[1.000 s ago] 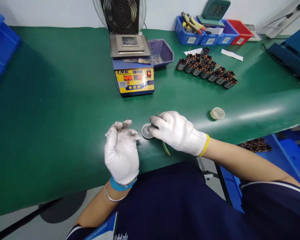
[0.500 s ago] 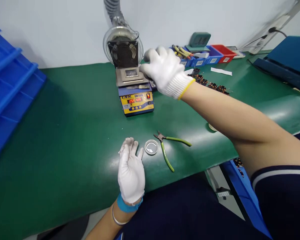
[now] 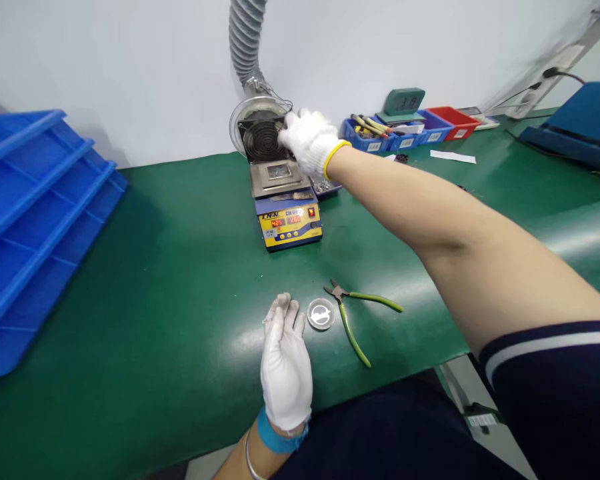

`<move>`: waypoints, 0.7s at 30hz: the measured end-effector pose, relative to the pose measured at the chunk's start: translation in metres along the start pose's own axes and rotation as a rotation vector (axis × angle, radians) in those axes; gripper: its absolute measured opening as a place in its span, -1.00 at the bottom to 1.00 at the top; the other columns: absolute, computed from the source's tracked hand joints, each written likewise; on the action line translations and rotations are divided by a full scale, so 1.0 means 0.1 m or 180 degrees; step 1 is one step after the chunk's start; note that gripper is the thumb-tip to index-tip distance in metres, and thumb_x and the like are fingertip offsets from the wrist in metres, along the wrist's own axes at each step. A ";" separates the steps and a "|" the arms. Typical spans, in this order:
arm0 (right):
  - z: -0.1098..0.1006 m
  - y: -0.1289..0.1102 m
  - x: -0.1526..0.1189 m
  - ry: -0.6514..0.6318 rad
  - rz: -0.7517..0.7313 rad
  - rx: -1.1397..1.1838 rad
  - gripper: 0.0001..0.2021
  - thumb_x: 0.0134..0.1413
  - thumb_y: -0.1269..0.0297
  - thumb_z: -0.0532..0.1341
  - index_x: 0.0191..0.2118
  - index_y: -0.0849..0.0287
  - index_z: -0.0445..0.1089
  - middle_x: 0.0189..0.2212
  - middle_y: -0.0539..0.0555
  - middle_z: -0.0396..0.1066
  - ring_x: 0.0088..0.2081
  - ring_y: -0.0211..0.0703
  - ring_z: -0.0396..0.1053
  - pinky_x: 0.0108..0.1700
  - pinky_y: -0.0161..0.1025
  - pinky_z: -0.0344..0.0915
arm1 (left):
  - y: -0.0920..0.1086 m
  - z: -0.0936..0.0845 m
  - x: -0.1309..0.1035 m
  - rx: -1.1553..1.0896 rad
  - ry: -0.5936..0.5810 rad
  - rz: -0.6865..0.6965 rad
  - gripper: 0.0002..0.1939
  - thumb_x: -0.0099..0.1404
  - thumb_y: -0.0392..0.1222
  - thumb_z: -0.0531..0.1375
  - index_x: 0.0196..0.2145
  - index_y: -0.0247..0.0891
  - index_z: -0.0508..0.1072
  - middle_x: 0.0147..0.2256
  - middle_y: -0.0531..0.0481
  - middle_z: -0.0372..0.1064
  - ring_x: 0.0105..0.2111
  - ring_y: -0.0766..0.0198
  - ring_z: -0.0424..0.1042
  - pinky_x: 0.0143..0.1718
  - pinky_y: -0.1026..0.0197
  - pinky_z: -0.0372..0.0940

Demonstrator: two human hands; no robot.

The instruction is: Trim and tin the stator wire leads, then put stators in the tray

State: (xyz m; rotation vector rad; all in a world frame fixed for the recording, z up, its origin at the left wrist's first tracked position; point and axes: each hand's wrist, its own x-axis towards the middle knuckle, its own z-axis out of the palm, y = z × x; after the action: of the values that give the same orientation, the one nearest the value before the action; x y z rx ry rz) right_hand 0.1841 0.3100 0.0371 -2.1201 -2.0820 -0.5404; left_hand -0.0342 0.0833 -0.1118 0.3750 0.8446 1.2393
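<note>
My right hand [image 3: 307,141], in a white knit glove with a yellow cuff edge, reaches to the right edge of the black fan [image 3: 265,140]. Its fingers are curled in; what they grip is hidden. Below the fan stands a solder pot [image 3: 293,229] with a yellow front, red digits and a metal top around a square well. My left hand [image 3: 287,367], gloved in white with a blue wristband, rests on the bench palm up, fingers extended and nothing in it. Beside its fingertips lies a small round dish [image 3: 321,314] of clear liquid. Green-handled cutters [image 3: 347,303] lie spread to the right.
Blue stacked trays [image 3: 40,227] fill the left side. A grey duct hose [image 3: 247,40] drops to the fan. Along the wall sit a blue bin [image 3: 367,143] of tools, a red bin [image 3: 453,122] and a green clock [image 3: 404,102]. A paper strip [image 3: 453,157] lies at the right.
My right hand has moved up and left, from over the solder pot's right side to the fan's edge. My left hand stays on the bench. The whole view has shifted slightly.
</note>
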 end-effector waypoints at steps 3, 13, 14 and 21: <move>-0.09 0.13 0.07 0.0014 0.0235 0.0024 -0.60 0.09 0.26 0.38 0.04 0.25 0.47 0.07 0.28 0.44 0.11 0.27 0.42 0.17 0.19 0.40 | -0.04 -0.05 0.01 0.0093 -0.0065 0.0174 -0.80 0.31 -0.10 0.27 -0.16 -0.14 0.65 0.09 -0.10 0.48 0.26 -0.02 0.33 0.34 -0.16 0.15; 0.10 -0.10 0.15 0.0059 0.0790 0.1023 -0.59 0.08 0.13 0.36 -0.03 0.33 0.50 -0.03 0.32 0.52 0.07 0.23 0.49 0.15 0.04 0.41 | 0.02 0.02 0.04 -0.0141 0.0143 -0.0188 -0.77 0.39 -0.18 0.16 -0.22 -0.17 0.65 0.02 -0.08 0.53 0.21 0.06 0.38 0.35 -0.09 0.17; 0.10 -0.10 0.13 0.0093 0.0796 0.1111 -0.61 0.08 0.15 0.36 -0.05 0.32 0.52 -0.04 0.32 0.52 0.07 0.25 0.49 0.17 0.05 0.39 | 0.04 0.04 0.04 -0.0183 0.0178 -0.0237 -0.77 0.40 -0.18 0.16 -0.24 -0.17 0.65 0.00 -0.08 0.53 0.21 0.07 0.38 0.35 -0.08 0.17; -0.19 0.23 -0.32 0.0418 0.1086 0.2349 -0.71 0.16 0.07 0.33 -0.31 0.24 0.51 -0.48 0.03 0.34 -0.33 -0.17 0.38 -0.10 -0.16 0.41 | 0.10 0.08 0.04 -0.0269 0.0308 -0.0397 -0.72 0.44 -0.22 0.09 -0.27 -0.20 0.63 -0.03 -0.06 0.54 0.20 0.12 0.39 0.37 -0.04 0.13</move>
State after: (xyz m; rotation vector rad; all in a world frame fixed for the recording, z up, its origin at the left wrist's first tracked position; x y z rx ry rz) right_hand 0.2043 0.2728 0.0475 -1.8457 -1.4671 0.1237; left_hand -0.0347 0.0917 -0.1017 0.1926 0.8820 1.1799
